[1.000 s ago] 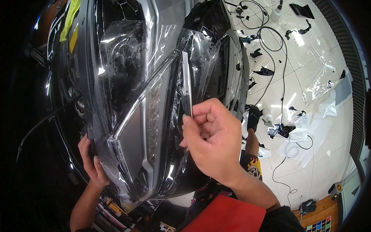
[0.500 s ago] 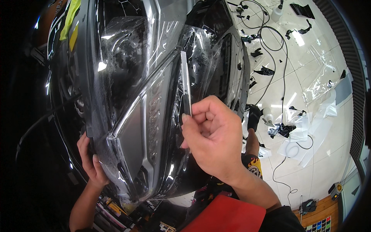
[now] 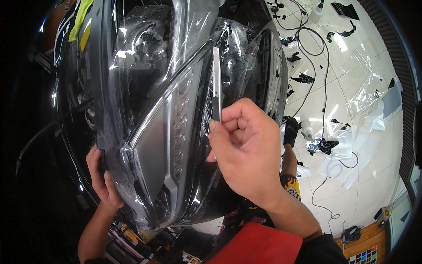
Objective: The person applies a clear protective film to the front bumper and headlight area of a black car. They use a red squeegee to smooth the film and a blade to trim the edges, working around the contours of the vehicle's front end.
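In the head view, the right grip [image 3: 247, 152] was clamped on a knife [image 3: 216, 83], thumb and fingers pinching its handle, the blade pointing away from the person over the car's front. Whether its tip touched the clear film [image 3: 147, 48] could not be told. The left grip [image 3: 104, 187] lay against the car's dark edge, left of the grey panel [image 3: 151, 147]; part of it was hidden, so I could not tell whether it held that edge. The film looked creased in places. To my mind, too much pressure could have scored the finish beneath it, creases could have snagged the blade and torn a ragged line, and a slip could have nicked the trim. Black scraps [image 3: 324, 146] and a cable [image 3: 325, 105] lay on the floor [image 3: 373, 171], where they might have tripped someone.
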`<state>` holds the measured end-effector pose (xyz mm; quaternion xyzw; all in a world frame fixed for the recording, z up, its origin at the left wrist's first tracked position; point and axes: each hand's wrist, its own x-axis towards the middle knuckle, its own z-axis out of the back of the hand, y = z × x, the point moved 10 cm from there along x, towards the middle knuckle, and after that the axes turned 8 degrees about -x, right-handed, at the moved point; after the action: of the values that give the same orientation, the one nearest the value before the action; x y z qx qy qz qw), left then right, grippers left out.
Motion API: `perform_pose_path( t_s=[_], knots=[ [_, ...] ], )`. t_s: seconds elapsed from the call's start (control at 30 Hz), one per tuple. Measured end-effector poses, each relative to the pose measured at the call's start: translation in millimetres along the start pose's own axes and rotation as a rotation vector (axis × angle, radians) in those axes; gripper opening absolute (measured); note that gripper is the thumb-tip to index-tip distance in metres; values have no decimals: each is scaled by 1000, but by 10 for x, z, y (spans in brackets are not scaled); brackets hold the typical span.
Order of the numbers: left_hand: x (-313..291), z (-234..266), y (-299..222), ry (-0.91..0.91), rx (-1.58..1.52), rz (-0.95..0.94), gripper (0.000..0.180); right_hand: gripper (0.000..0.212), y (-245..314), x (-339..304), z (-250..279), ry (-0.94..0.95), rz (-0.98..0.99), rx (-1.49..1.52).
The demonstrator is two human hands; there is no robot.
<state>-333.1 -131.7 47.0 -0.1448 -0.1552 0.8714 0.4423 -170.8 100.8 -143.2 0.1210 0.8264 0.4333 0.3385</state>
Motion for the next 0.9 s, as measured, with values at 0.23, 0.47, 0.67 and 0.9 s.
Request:
perform_pose_path(
  t_s=[0.23,0.47,0.67,0.9],
  knots=[
    [11,1,45,-7,-16,12,56,6,-28,-61,-28,2,-16,-24],
    [34,-6,1,5,6,0,57,5,-53,-152,-58,10,-9,-9],
    [55,-19,-14,6,23,-7,56,5,-105,-208,-56,12,-22,-46],
    [58,-15,-28,-9,17,-18,56,5,-152,-286,-61,21,-11,-27]
  ],
)
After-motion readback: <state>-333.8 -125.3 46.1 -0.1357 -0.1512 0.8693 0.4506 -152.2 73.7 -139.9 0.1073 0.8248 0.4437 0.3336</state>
